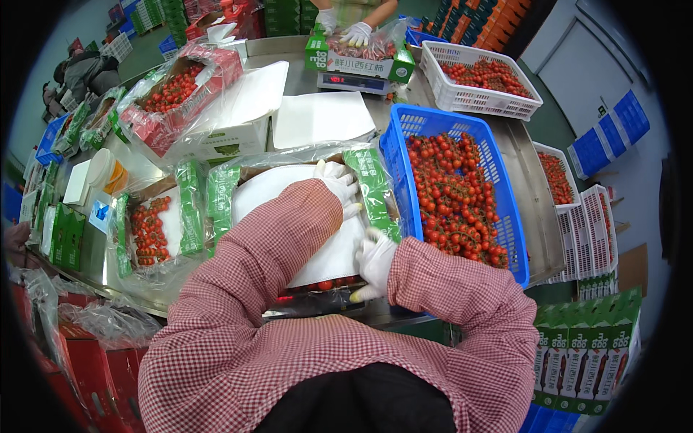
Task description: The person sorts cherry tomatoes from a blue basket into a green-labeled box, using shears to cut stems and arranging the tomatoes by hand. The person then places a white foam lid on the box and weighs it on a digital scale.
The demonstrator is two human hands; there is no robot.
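Note:
Before me a green carton (223, 187) with a clear plastic liner lies open on the metal table. A white paper sheet (319, 262) covers most of its inside; cherry tomatoes (330, 283) show along the near edge. My left hand (338, 187), in a white glove, lies on the sheet near the carton's far right corner, fingers apart. At the right wall my right hand (376, 262), also gloved, has its fingers bent around the near right corner by the plastic; whether it grips anything is not clear. A blue crate (398, 162) of vine tomatoes (455, 195) stands to the right.
Left stand a smaller green carton (190, 216) with tomatoes and a white tub (102, 169). Beyond are a red carton (230, 67), a stack of white sheets (322, 116), a scale (352, 83) and a white crate (465, 97). A gloved co-worker handles a carton at the far side.

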